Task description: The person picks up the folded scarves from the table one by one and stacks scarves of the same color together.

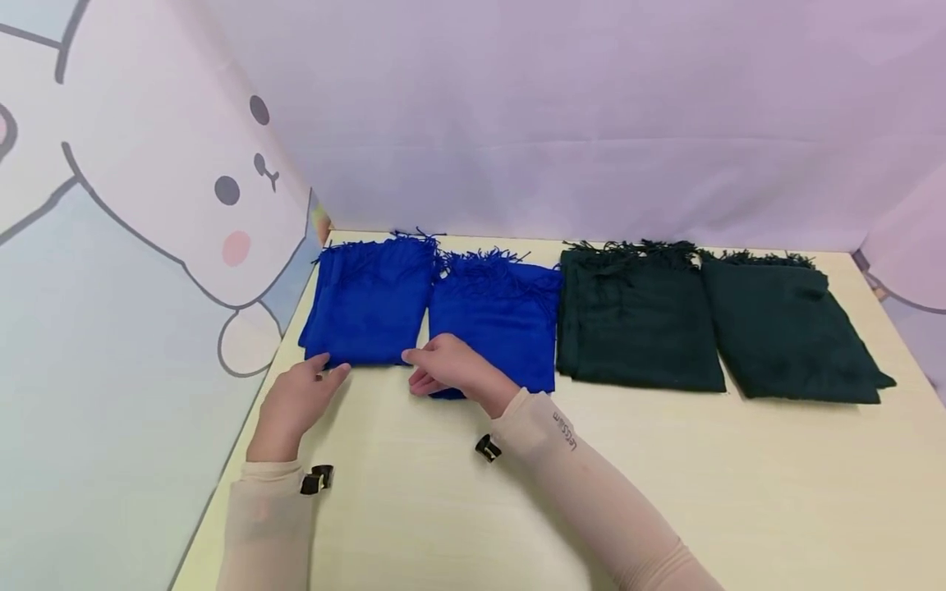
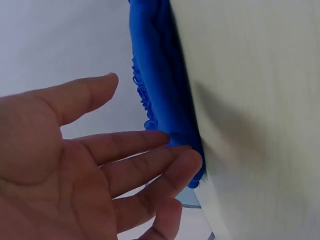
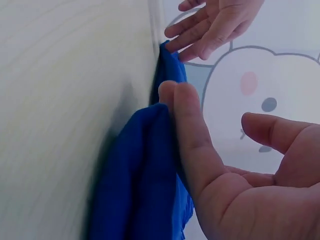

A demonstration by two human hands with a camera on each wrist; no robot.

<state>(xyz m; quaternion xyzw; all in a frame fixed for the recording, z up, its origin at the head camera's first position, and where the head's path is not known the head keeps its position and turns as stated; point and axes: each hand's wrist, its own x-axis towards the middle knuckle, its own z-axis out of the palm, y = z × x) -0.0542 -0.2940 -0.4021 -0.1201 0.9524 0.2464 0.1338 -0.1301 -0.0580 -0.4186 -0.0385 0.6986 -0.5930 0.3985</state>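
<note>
We have four folded cloths side by side on the pale worktop [image 1: 739, 484]. The left blue cloth [image 1: 373, 304] lies at the far left, the right blue cloth [image 1: 510, 312] just beside it, with a thin wedge of worktop between their near ends. Our left hand [image 1: 296, 406] is at the left blue cloth's near left corner, thumb apart from loosely spread fingers, the palm bare; we cannot tell how firmly the fingertips touch the edge. Our right hand [image 1: 458, 365] is by that cloth's near right corner and in front of part of the right blue cloth. Its forefingers are straight, close together and near blue fabric, its thumb well away from them, so we pinch nothing there.

Farther right lie the left green cloth [image 1: 639, 324] and the right green cloth [image 1: 787, 328], the latter with layers jutting at its near right corner. All four have their fringes [image 1: 488, 261] at the far edge. We wear beige sleeves [image 1: 584, 484].
</note>
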